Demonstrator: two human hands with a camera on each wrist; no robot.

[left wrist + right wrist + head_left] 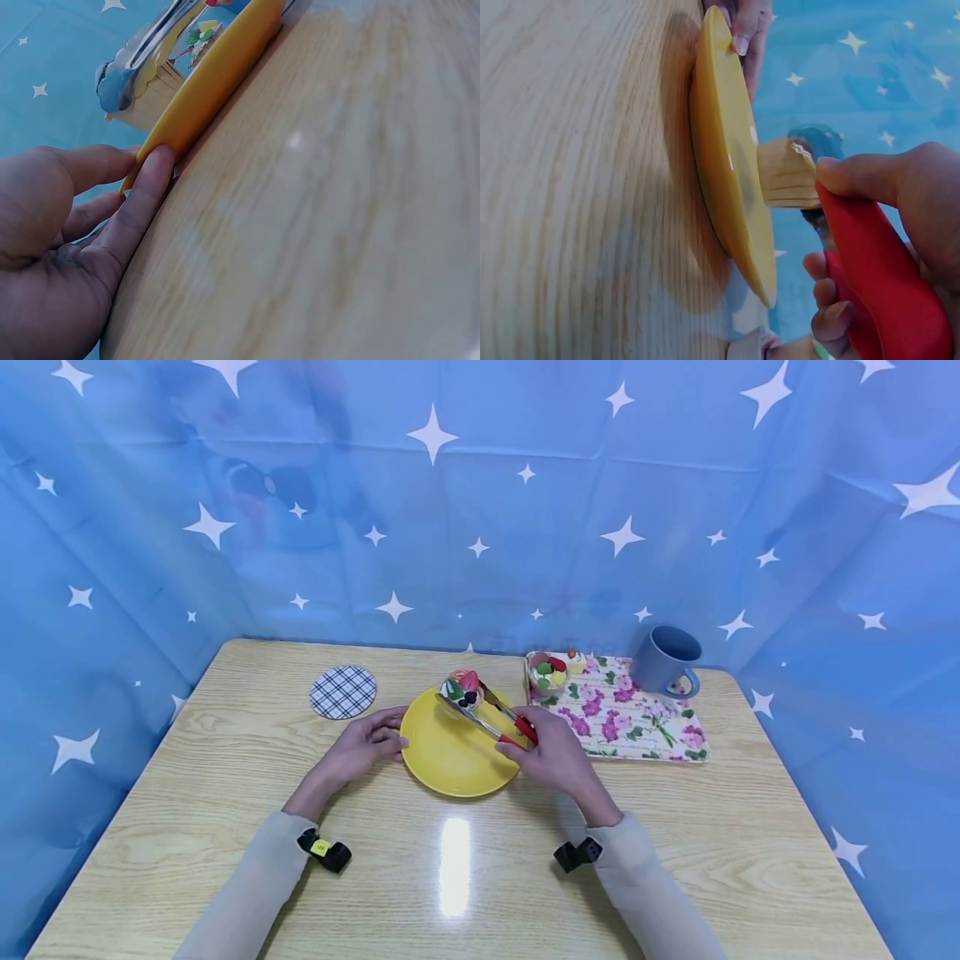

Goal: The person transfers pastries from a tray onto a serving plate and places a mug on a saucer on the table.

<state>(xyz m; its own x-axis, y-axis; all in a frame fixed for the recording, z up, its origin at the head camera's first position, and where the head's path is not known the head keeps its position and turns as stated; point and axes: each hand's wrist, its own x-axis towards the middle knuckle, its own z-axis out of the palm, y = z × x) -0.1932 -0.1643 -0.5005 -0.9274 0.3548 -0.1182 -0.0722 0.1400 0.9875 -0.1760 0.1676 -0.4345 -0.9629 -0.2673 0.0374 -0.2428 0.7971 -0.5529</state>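
My left hand (365, 747) holds the left rim of a yellow plate (450, 768) between thumb and fingers; the left wrist view shows the fingertips right at the rim. In my right hand (557, 750) are metal tongs with red handles (877, 277). The tips of the tongs reach over the far part of the plate, on either side of a cupcake (462, 688) topped with fruit and cream. Seen from the right wrist, the cupcake's pale ridged base (787, 176) is upright, close over the plate.
Right of the plate lies a flowered tray (630, 718). At its far left corner sits a second fruit-topped cupcake (550, 673), beside a small pale cake piece (575, 663). A blue mug (663, 662) stands at its far right. Behind my left hand lies a checked round coaster (342, 692).
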